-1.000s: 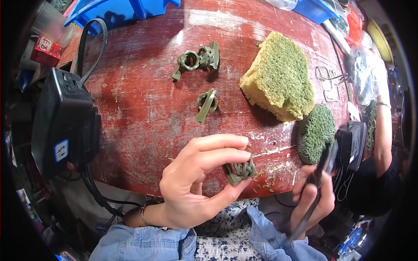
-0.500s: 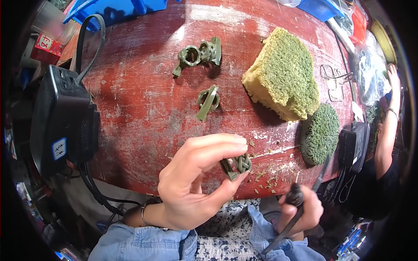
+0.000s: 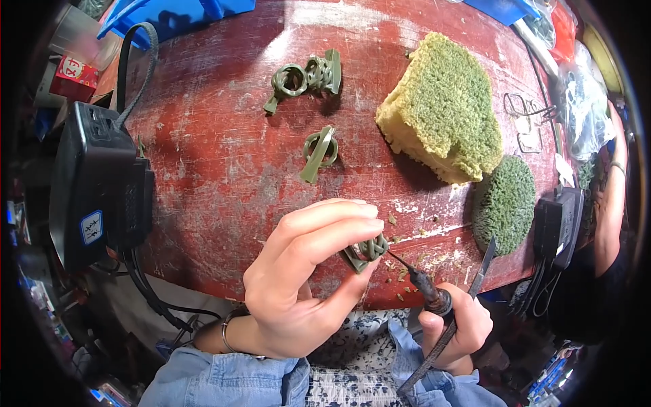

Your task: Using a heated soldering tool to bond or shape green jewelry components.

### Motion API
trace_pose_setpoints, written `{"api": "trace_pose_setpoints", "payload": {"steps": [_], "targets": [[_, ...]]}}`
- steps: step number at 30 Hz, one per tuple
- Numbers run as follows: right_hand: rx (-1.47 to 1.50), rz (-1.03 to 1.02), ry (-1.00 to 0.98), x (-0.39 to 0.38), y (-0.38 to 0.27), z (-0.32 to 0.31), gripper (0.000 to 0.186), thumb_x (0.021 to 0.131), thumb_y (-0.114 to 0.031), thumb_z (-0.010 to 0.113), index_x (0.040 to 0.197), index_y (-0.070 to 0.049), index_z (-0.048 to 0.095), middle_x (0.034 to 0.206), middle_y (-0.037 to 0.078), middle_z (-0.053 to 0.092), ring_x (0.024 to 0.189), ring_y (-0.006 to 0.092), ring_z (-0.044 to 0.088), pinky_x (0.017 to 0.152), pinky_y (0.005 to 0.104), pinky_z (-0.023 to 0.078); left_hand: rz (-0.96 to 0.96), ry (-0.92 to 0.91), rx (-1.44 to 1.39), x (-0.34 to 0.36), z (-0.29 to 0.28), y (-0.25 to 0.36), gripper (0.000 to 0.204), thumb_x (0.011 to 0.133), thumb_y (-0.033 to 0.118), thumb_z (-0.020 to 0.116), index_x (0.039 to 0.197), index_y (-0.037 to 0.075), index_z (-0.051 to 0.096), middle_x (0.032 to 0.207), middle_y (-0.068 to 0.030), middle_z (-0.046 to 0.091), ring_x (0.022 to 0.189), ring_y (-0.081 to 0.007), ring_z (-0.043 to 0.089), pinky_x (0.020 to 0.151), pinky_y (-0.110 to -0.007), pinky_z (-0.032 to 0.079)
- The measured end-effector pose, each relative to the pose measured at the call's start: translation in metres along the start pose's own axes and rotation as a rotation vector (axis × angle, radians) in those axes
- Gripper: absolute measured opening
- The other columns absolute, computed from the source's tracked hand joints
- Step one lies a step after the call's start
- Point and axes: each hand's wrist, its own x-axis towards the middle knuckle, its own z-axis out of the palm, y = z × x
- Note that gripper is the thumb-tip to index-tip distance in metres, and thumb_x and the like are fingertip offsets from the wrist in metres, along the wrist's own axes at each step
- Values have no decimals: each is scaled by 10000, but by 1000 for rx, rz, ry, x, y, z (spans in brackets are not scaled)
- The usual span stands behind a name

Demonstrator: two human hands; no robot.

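Note:
My left hand (image 3: 298, 278) pinches a braided green wax ring (image 3: 372, 249) between thumb and fingers, just over the table's near edge. My right hand (image 3: 461, 329) is closed around a dark wax pen (image 3: 428, 292), whose thin tip meets or nearly meets the ring's right side. A long slim metal file (image 3: 434, 356) is also held in that hand, slanting up to the right across the fingers. Further off on the table lie a plain green wax ring (image 3: 319, 154), another ring (image 3: 289, 81) and a lattice-patterned ring (image 3: 323, 73) touching it.
A green-and-yellow sponge block (image 3: 444, 108) and a round green pad (image 3: 505, 203) are on the right. Black boxes with cables stand at the left (image 3: 98, 183) and right (image 3: 559, 220). Green crumbs lie near my hands. Another person's arm (image 3: 614, 197) shows at far right.
My right hand has tilted the wax pen up and left, bringing its tip to the ring. The left hand keeps its pinch. The other person's arm has lowered slightly.

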Motion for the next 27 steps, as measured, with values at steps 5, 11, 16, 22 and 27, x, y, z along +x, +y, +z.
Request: {"api": "trace_pose_setpoints", "payload": {"steps": [5,11,16,22,27], "targets": [[-15,1,-14,2,0,1,409,733,-413,700,826,-25,610,545,32,544,414,181,519,401,278,416,23,6,13,0,0,-2,383,603,-109,694,964,-8,617,992,-140,606,928,-250,592,809,-321,485],[-21,15,-40,6,-4,0,388,733,-395,707,810,-28,608,527,30,523,408,182,517,398,275,412,20,13,19,-1,0,-1,404,586,-124,685,968,-11,616,992,-141,606,931,-254,590,814,-329,481],[-18,9,-18,7,-4,2,393,738,-397,702,807,-23,607,533,35,530,412,186,523,400,274,415,11,14,-6,-1,0,-2,410,573,-129,682,962,-14,617,993,-144,605,928,-254,590,810,-327,481],[10,14,0,6,-3,2,401,746,-406,691,813,-19,611,541,38,542,425,189,539,404,274,420,7,16,-3,0,0,-1,392,591,-122,687,961,-11,617,988,-143,606,930,-249,591,808,-320,483],[23,3,12,5,-1,2,402,747,-408,689,814,-19,612,545,40,548,423,189,541,404,273,421,12,19,-7,0,0,-1,379,603,-119,689,958,-10,617,989,-143,606,929,-247,592,805,-318,485]]}}
